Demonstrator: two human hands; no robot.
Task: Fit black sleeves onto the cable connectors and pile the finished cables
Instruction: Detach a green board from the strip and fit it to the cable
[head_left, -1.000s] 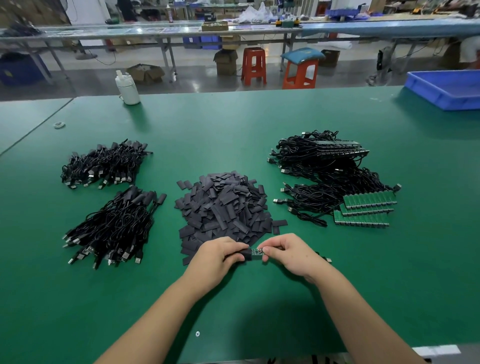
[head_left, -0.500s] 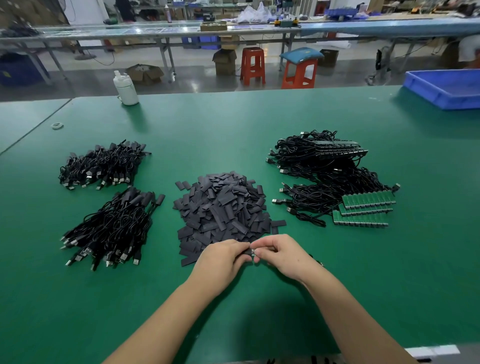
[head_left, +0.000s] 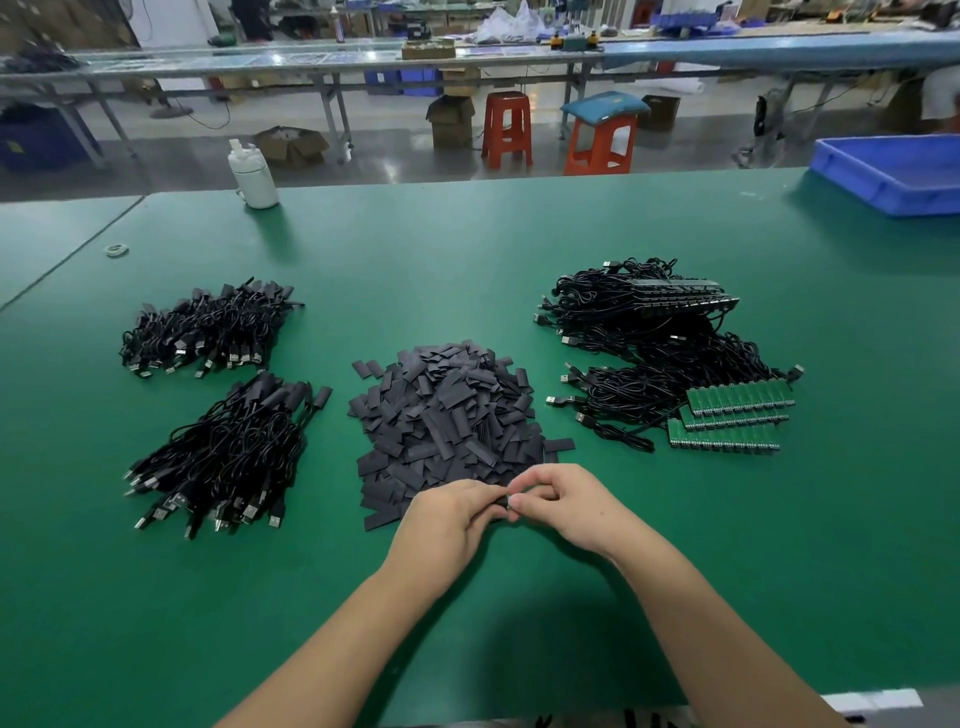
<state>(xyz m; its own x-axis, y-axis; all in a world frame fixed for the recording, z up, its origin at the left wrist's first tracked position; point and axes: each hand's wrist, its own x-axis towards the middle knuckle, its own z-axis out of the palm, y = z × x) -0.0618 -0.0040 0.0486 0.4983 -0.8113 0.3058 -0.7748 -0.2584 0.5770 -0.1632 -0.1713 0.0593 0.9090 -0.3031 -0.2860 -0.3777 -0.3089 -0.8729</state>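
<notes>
Just in front of the sleeve pile (head_left: 447, 415) on the worktop (head_left: 467, 249), the left hand (head_left: 449, 525) and right hand (head_left: 563, 501) are pinching one small black sleeved connector (head_left: 503, 502) between their fingertips.

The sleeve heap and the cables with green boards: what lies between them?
Head view: mostly bare green table separates the sleeve heap from the cables with green boards; a few plugs poke in.

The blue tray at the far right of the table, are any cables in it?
No, the part of the blue tray in view looks bare; the cables lie heaped on the green table.
</notes>
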